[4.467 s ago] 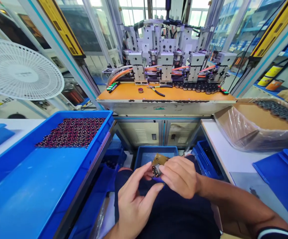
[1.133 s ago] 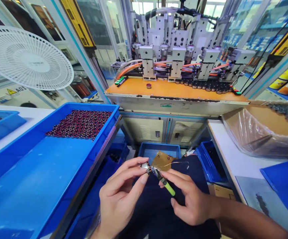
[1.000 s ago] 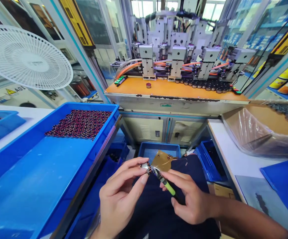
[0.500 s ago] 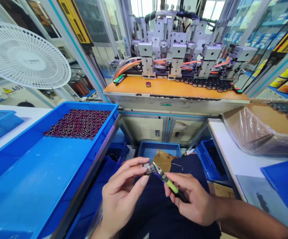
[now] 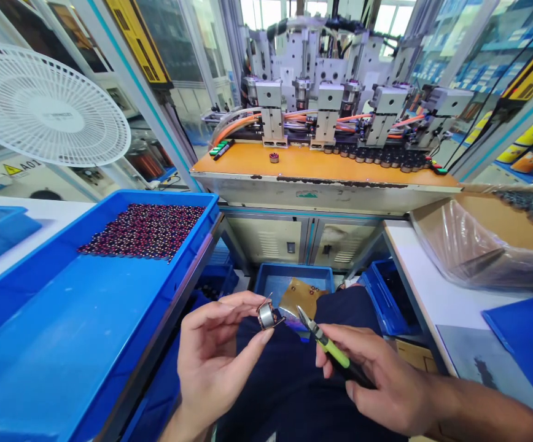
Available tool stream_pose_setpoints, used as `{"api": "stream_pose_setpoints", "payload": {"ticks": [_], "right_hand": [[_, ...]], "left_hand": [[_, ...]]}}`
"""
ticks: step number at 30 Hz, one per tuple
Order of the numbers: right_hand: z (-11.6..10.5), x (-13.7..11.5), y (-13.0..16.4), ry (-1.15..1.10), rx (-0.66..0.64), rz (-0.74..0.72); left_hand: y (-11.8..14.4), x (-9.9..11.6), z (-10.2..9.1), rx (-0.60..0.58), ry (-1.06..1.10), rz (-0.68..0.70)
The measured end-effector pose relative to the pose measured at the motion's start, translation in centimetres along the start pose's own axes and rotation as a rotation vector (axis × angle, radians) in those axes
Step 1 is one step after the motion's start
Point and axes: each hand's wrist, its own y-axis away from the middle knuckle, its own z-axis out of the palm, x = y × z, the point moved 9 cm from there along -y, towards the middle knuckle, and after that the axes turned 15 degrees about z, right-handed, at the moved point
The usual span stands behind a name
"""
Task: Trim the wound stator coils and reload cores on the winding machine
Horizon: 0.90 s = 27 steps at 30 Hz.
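Factory bench ahead; over the lap, the left hand [image 5: 211,362] pinches a coil [image 5: 265,315], the right hand [image 5: 381,383] grips cutters [image 5: 328,350] just beside it, hands apart.

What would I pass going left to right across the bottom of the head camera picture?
Big blue tray → left hand → small metal part pinched in its fingers → green-handled cutters → right hand gripping them → white table.
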Motion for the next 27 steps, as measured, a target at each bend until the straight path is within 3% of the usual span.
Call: {"api": "stream_pose_setpoints", "payload": {"ticks": [13,27], "right_hand": [[1.6,-0.7,-0.5,-0.076,-0.063,0.071],[2.4,-0.2,-1.4,-0.134,-0.116,0.156]], "left_hand": [[1.2,1.0,0.1,-0.037,-0.103,0.081],[1.5,0.9,0.0,-0.053,-0.081,0.053]]}}
